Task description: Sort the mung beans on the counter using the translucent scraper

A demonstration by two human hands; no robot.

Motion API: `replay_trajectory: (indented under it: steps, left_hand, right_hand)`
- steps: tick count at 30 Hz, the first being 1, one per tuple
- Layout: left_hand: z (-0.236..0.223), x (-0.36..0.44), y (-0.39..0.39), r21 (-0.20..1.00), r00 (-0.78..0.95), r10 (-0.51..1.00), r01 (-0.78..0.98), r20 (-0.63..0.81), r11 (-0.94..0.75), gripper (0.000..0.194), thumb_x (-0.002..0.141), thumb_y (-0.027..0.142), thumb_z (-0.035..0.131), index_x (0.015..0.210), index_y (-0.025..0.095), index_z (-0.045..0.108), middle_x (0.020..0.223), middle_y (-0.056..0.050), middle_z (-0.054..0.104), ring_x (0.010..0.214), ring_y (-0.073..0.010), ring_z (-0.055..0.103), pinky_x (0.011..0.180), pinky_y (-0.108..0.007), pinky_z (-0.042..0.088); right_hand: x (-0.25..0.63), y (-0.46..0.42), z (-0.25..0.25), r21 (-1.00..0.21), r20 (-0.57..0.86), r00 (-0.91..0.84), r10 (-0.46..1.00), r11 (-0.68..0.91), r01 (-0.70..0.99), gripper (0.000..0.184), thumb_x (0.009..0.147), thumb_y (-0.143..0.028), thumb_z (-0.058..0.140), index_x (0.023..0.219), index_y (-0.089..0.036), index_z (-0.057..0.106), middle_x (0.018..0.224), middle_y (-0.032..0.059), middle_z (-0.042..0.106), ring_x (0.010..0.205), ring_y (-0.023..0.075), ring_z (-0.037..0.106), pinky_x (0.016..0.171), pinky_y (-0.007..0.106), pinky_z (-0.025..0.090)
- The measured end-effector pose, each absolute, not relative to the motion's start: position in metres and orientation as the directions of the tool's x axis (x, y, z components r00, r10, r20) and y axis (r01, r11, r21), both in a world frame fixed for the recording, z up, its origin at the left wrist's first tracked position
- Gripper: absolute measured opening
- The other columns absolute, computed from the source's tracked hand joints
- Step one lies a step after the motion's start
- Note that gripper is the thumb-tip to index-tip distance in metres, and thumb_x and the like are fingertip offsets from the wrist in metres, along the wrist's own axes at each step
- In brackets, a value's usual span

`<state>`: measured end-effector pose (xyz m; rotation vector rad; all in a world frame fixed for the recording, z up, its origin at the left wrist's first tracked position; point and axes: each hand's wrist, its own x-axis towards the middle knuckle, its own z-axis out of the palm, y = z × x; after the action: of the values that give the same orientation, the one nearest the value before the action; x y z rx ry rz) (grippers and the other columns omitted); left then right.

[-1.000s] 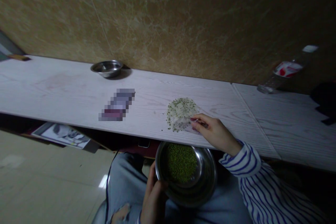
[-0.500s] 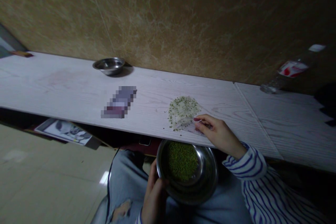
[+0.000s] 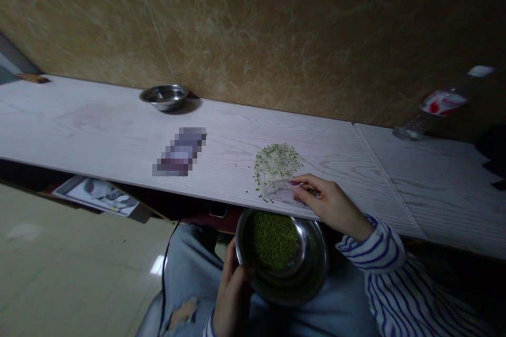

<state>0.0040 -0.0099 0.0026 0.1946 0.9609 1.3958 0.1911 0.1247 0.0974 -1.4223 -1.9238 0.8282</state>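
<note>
My left hand [image 3: 233,287] grips the left rim of a large steel bowl [image 3: 322,253], which is tilted over my lap beneath the table edge. Green beans, seemingly mung beans [image 3: 274,239], lie in it. Between the pinched fingers of my right hand [image 3: 326,197] is a clear, curved plastic piece [image 3: 282,191], its exact kind unclear. It stands on the table at the near edge of a flat pile of white grains, like rice, mixed with green beans [image 3: 276,163]. A few loose beans are scattered around the pile.
On the pale wooden table [image 3: 225,116], a small steel bowl [image 3: 164,99] stands by the wall. A blurred-out flat object [image 3: 179,152] lies left of the pile. At right, a clear bottle [image 3: 440,102] stands near the wall. An open drawer [image 3: 98,197] juts out below the table.
My right hand and the plastic piece have shifted slightly; the piece's curved edge now shows more clearly at the near side of the pile. The left hand and bowl stay put.
</note>
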Motion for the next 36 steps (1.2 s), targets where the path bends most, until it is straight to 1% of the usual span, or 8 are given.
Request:
replay_trajectory:
  steps: [6,10,16,20,25,30,36]
  left_hand:
    - [0.001,0.004,-0.01,0.64,-0.137,0.882,-0.738,-0.451,0.213,0.059,0.071,0.026,0.071,0.129,0.024,0.063,0.118,-0.008,0.071,0.127,-0.0352,0.053,0.105,-0.045,0.039]
    - [0.001,0.004,-0.01,0.645,-0.137,0.885,-0.735,-0.444,0.21,0.061,0.069,0.025,0.07,0.129,0.024,0.063,0.122,-0.008,0.07,0.124,-0.036,0.054,0.104,-0.047,0.04]
    - [0.0,0.003,-0.01,0.639,-0.135,0.875,-0.735,-0.465,0.226,0.062,0.068,0.025,0.072,0.13,0.025,0.062,0.123,-0.008,0.07,0.127,-0.0361,0.053,0.106,-0.047,0.039]
    - [-0.002,0.002,-0.01,0.651,-0.122,0.881,-0.721,-0.457,0.237,0.062,0.068,0.026,0.072,0.129,0.025,0.063,0.123,-0.008,0.07,0.124,-0.0367,0.054,0.103,-0.047,0.042]
    - [0.003,0.004,-0.01,0.635,-0.125,0.883,-0.74,-0.453,0.221,0.057,0.067,0.027,0.074,0.124,0.025,0.065,0.121,-0.008,0.071,0.122,-0.0376,0.057,0.101,-0.048,0.043]
    - [0.007,0.004,-0.01,0.628,-0.133,0.879,-0.749,-0.457,0.213,0.054,0.067,0.026,0.075,0.12,0.025,0.067,0.121,-0.007,0.072,0.124,-0.036,0.056,0.105,-0.048,0.039]
    - [0.004,0.002,-0.01,0.652,-0.137,0.898,-0.733,-0.418,0.192,0.053,0.068,0.025,0.072,0.122,0.025,0.068,0.121,-0.007,0.072,0.125,-0.0345,0.055,0.105,-0.047,0.04]
  right_hand:
    - [0.199,0.123,0.095,-0.796,0.063,-0.21,0.976,0.176,0.579,0.024,0.087,-0.035,0.061,0.103,-0.022,0.072,0.083,0.0043,0.076,0.071,0.0191,0.071,0.063,0.031,0.055]
    - [0.205,0.12,0.095,-0.807,0.047,-0.2,0.979,0.156,0.57,0.026,0.087,-0.039,0.06,0.103,-0.021,0.072,0.082,0.0049,0.077,0.073,0.0202,0.073,0.065,0.031,0.055]
    - [0.207,0.119,0.093,-0.785,0.044,-0.2,0.979,0.158,0.599,0.026,0.087,-0.039,0.061,0.104,-0.022,0.072,0.083,0.0042,0.076,0.073,0.0192,0.071,0.065,0.031,0.054]
    - [0.203,0.12,0.091,-0.784,0.046,-0.213,0.976,0.168,0.598,0.027,0.088,-0.039,0.06,0.105,-0.023,0.072,0.085,0.0042,0.076,0.073,0.0193,0.069,0.064,0.031,0.053]
    - [0.199,0.121,0.09,-0.775,0.06,-0.227,0.972,0.189,0.603,0.025,0.088,-0.038,0.06,0.105,-0.023,0.072,0.086,0.0039,0.076,0.075,0.0195,0.069,0.065,0.031,0.053]
    - [0.197,0.122,0.09,-0.779,0.073,-0.242,0.967,0.207,0.592,0.024,0.089,-0.036,0.061,0.105,-0.023,0.072,0.089,0.004,0.076,0.078,0.0191,0.07,0.067,0.03,0.053]
    - [0.195,0.122,0.092,-0.77,0.073,-0.25,0.966,0.214,0.601,0.023,0.089,-0.035,0.061,0.104,-0.022,0.073,0.09,0.0051,0.077,0.079,0.0195,0.071,0.068,0.031,0.054]
